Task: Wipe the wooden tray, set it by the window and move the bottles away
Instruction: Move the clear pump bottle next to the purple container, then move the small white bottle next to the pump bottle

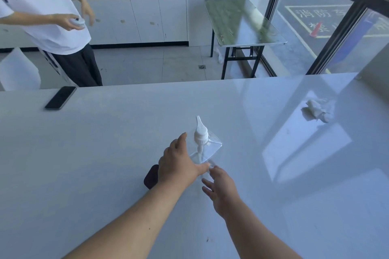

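Observation:
A clear square pump bottle (207, 149) with a white pump head stands near the middle of the white table (84, 149). My left hand (179, 164) wraps around the bottle's left and near side, thumb pointing up. My right hand (221, 189) hovers just in front of the bottle with its fingers spread, empty. A dark maroon object (150, 177) lies on the table, partly hidden behind my left wrist. No wooden tray is in view. A crumpled white cloth (320, 110) lies on the table at the right, toward the window (328, 19).
A black phone (61, 98) lies at the table's far left edge. A person in a white shirt (42, 6) stands beyond it holding a small object. A folding table (242, 21) stands by the window. Cabinets and sinks line the back wall.

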`<state>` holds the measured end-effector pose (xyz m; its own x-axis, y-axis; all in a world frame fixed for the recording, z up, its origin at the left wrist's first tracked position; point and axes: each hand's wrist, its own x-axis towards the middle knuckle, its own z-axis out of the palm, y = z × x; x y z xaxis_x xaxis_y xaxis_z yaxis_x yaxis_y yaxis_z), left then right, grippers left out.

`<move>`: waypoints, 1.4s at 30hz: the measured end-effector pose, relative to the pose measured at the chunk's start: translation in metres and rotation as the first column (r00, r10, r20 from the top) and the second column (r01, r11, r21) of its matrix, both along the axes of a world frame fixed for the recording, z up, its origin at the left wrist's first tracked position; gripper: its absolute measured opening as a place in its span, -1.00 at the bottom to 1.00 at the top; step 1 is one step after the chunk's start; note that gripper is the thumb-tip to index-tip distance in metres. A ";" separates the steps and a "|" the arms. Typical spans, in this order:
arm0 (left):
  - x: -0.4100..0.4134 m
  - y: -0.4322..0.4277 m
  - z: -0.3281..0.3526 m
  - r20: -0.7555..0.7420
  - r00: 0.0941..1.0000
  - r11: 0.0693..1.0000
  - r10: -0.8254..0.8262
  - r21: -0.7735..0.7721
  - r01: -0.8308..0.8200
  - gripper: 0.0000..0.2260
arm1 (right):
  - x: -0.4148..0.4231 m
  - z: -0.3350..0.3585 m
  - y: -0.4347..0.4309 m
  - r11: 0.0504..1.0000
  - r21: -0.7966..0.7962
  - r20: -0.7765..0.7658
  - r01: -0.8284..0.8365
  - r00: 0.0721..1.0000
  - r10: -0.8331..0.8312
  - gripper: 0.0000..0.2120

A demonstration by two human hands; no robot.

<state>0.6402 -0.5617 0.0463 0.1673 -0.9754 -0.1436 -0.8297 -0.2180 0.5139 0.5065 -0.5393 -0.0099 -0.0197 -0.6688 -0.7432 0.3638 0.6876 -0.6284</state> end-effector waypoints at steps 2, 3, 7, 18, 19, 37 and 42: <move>-0.002 0.001 -0.001 0.008 1.000 1.000 -0.003 -0.016 0.003 0.10 | -0.001 -0.004 0.000 1.000 0.000 0.001 -0.002 1.000 0.002 -0.50; -0.002 0.002 -0.002 0.008 1.000 1.000 -0.012 -0.019 0.012 0.11 | -0.002 -0.005 0.000 1.000 0.000 -0.001 -0.006 1.000 0.006 -0.49; 0.000 0.015 0.001 0.025 1.000 0.994 0.012 -0.107 -0.009 0.16 | -0.010 -0.002 0.006 0.999 -0.019 -0.037 -0.048 0.998 0.047 -0.47; -0.096 0.089 -0.023 -0.044 0.966 0.962 -0.255 -0.118 0.248 -0.82 | -0.152 0.024 0.087 0.948 -0.156 -0.705 -0.279 0.703 0.091 -0.70; -0.118 0.093 -0.024 -0.038 0.951 0.951 -0.306 -0.061 0.303 -0.76 | -0.176 0.024 0.102 0.948 -0.151 -0.753 -0.279 0.654 0.073 -0.66; -0.679 0.438 0.010 -0.105 0.185 0.176 -0.977 0.090 0.980 -0.37 | -0.582 0.029 0.637 0.798 -0.085 -0.903 0.596 0.292 -0.314 -0.55; -0.782 0.559 0.019 -0.119 0.038 0.031 -0.992 0.063 0.998 -0.25 | -0.636 0.021 0.760 0.631 -0.081 -0.883 0.771 0.238 -0.404 -0.54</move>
<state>-0.1414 -0.0024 0.0656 -0.9582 -0.1788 -0.2233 -0.2792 0.7545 0.5940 -0.1297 0.2205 0.0110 -0.9592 0.0777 -0.2718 0.2460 0.7030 -0.6673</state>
